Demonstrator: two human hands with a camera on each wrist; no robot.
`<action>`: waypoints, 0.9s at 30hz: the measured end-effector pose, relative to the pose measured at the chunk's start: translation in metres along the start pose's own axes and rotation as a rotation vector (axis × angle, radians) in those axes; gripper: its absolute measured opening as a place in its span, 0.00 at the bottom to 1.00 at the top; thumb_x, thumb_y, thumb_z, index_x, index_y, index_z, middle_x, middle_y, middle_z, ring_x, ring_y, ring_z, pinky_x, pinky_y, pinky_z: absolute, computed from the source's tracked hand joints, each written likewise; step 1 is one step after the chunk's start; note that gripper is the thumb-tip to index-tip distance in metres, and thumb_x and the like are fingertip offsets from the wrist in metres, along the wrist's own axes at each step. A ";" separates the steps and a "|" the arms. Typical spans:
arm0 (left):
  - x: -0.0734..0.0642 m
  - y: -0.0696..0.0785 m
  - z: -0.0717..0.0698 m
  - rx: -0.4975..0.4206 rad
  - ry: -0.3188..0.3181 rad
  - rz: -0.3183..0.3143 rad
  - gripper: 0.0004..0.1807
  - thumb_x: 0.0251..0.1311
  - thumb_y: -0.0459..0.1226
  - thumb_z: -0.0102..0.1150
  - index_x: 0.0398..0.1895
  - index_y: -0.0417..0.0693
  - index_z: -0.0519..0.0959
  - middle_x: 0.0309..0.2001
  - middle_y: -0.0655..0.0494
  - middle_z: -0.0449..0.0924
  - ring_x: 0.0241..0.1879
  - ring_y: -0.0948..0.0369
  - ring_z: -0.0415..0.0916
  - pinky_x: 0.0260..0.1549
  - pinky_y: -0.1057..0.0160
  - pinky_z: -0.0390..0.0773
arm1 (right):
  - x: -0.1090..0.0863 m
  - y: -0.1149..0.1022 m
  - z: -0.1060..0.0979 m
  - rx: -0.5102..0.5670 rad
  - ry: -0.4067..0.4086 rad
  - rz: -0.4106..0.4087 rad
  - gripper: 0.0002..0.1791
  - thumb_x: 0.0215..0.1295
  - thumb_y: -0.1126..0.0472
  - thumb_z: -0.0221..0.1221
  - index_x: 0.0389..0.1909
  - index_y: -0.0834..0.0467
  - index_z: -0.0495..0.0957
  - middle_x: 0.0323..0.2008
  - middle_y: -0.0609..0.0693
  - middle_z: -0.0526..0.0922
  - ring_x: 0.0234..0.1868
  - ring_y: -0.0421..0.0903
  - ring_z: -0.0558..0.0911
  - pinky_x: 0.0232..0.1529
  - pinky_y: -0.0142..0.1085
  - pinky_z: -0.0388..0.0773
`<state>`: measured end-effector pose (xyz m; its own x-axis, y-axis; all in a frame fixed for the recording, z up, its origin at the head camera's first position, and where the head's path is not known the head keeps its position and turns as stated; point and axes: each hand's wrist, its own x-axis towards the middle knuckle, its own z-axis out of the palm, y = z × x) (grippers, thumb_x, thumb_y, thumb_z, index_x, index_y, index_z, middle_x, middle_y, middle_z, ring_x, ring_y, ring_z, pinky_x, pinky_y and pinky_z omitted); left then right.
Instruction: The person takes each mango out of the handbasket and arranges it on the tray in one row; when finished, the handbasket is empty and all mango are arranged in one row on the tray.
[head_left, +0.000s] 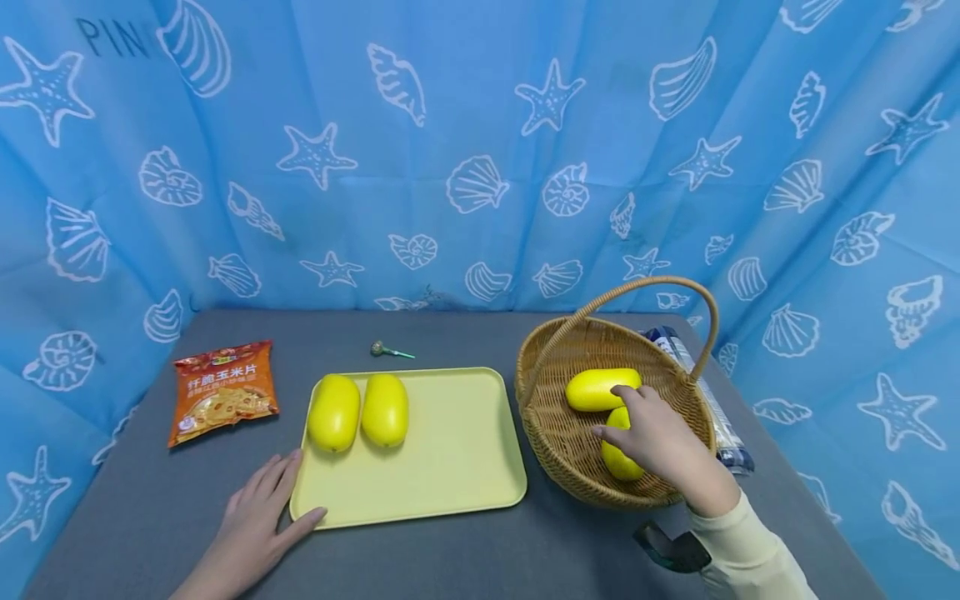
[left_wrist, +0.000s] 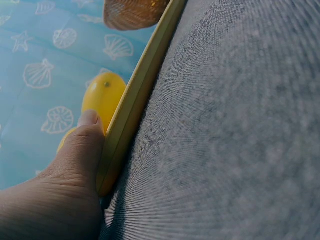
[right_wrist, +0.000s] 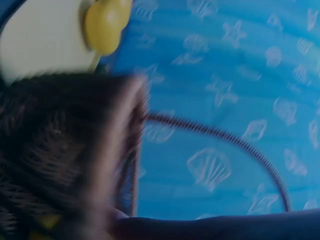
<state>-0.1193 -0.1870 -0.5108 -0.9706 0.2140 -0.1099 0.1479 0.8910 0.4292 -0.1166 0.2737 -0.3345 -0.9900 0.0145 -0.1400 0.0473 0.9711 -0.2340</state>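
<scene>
Blue shell-print curtain (head_left: pixel 495 100) behind grey table (head_left: pixel 450 562); left to right: orange snack bag (head_left: pixel 225 392), left hand (head_left: pixel 258 517) spread against cream tray (head_left: pixel 450 454) bearing two yellow fruits (head_left: pixel 334 412), wicker basket (head_left: pixel 553 396) holding two more, right hand (head_left: pixel 660 437) over the nearer fruit (head_left: pixel 621 462), grip unclear.

The tray (head_left: pixel 450 454) is rectangular, pale yellow and flat-lying. A first melon (head_left: pixel 334 412) and second melon (head_left: pixel 386 410), smooth and yellow, lie side by side at its far left. The woven brown basket (head_left: pixel 557 446), arch-handled, stands right of the tray. Inside, a third melon (head_left: pixel 596 389) lies crosswise; nearer, a fourth melon (head_left: pixel 620 460) is partly hidden.
</scene>
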 end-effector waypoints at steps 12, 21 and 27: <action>0.002 -0.002 0.001 0.003 -0.051 -0.025 0.61 0.51 0.77 0.37 0.75 0.40 0.49 0.69 0.31 0.55 0.67 0.35 0.49 0.54 0.26 0.58 | 0.010 0.030 0.016 0.018 -0.050 0.042 0.41 0.59 0.50 0.65 0.59 0.80 0.64 0.47 0.74 0.75 0.43 0.60 0.75 0.38 0.49 0.78; 0.003 -0.001 -0.001 0.016 -0.056 -0.035 0.62 0.51 0.77 0.37 0.75 0.38 0.49 0.69 0.30 0.55 0.66 0.34 0.50 0.54 0.26 0.57 | 0.014 0.039 0.024 0.060 -0.098 0.048 0.44 0.57 0.53 0.66 0.62 0.79 0.60 0.39 0.64 0.77 0.35 0.52 0.74 0.32 0.43 0.74; 0.004 -0.001 -0.002 0.019 -0.057 -0.031 0.61 0.51 0.77 0.37 0.75 0.39 0.49 0.69 0.30 0.54 0.66 0.34 0.50 0.54 0.26 0.58 | 0.014 0.041 0.026 0.088 -0.088 0.044 0.46 0.56 0.54 0.67 0.64 0.79 0.56 0.40 0.65 0.77 0.35 0.52 0.75 0.32 0.42 0.75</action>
<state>-0.1234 -0.1880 -0.5104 -0.9626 0.2082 -0.1735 0.1223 0.9050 0.4074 -0.1250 0.3076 -0.3706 -0.9714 0.0322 -0.2354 0.1062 0.9452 -0.3086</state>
